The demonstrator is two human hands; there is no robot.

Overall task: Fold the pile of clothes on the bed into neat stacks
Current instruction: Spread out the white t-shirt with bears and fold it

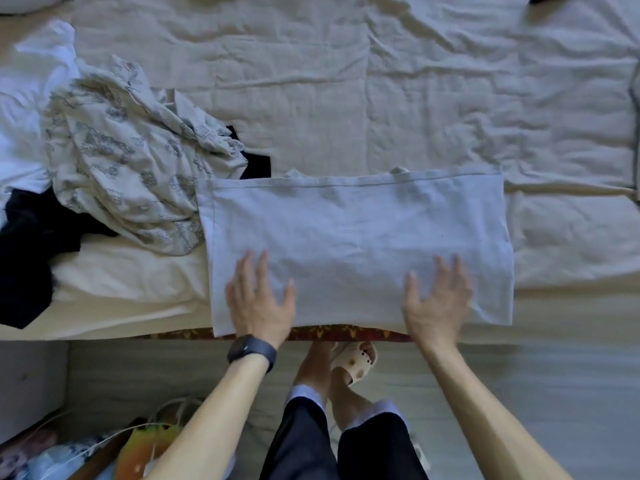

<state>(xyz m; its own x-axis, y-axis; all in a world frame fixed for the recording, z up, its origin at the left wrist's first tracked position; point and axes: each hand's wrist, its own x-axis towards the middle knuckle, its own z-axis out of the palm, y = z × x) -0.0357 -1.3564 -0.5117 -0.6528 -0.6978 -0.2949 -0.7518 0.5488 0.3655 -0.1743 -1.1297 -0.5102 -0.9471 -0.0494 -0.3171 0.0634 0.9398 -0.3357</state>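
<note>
A pale blue-white garment (353,233) lies folded into a wide rectangle at the near edge of the bed (381,98). My left hand (258,299) rests flat on its near left part, fingers spread and straight. My right hand (438,299) lies flat on its near right part, fingers straight as well. To the left sits the unfolded pile: a cream patterned garment (131,161) on top, dark clothes (27,251) beneath and beside it, and a white piece (31,109) at the far left.
The bed's near edge runs just under my wrists, with a red patterned trim (329,332) showing. Below are my legs and a beige slipper (356,362) on the floor. Bags and clutter (104,452) lie at the lower left. A dark-edged cloth (635,133) lies at the right.
</note>
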